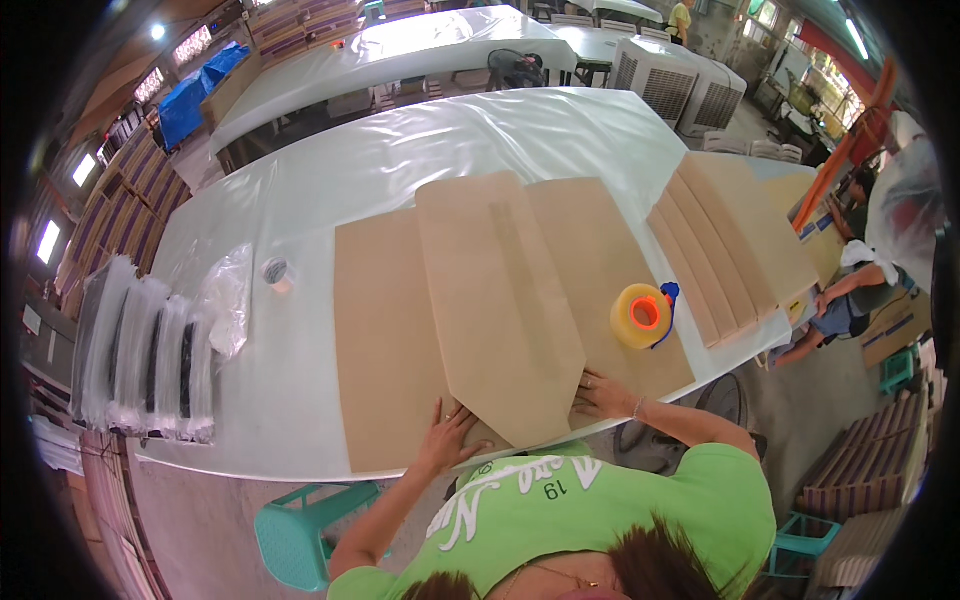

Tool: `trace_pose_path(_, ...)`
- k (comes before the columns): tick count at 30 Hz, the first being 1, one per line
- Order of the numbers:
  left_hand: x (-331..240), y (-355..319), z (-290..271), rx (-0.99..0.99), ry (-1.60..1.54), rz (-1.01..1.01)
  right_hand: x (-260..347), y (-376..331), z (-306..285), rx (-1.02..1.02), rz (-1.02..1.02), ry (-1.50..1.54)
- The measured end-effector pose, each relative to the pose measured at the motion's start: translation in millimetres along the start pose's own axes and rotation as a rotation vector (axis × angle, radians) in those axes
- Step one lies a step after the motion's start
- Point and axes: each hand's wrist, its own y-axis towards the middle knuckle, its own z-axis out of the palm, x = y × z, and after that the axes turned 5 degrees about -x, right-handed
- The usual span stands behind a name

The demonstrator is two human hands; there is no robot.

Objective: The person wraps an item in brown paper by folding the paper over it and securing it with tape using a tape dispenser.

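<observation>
Left hand (447,432): open, fingers spread flat on the brown folded cardboard sheet (495,300).
Right hand (603,394): open, pressing the same sheet's edge.

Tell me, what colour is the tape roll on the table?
The tape roll is yellow-orange with a red core, seen in the head view.

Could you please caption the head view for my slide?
Both hands, left hand and right hand, press a folded cardboard sheet flat beside a tape dispenser.

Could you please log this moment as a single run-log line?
left hand: flat on cardboard sheet | right hand: beside folded flap | tape dispenser: idle on cardboard
</observation>
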Motion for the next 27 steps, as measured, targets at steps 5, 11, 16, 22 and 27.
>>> trace_pose_path(5, -1, -1, 3, -0.046, -0.021, -0.002, 10, -4, -1, -0.102, 0.063, -0.121)
trace_pose_path(11, -1, -1, 6, -0.054, 0.023, 0.005, 9, -11, 10, -0.259, 0.093, -0.164)
trace_pose_path(16, -1, -2, 4, -0.063, 0.011, 0.003, 16, -13, 16, -0.262, 0.167, -0.113)
trace_pose_path(22, 1, -3, 7, -0.046, 0.004, 0.006, 31, -10, 10, -0.278, 0.271, 0.027)
trace_pose_path(27, -5, -4, 5, -0.041, 0.003, 0.006, 41, -6, 12, -0.327, 0.309, 0.038)
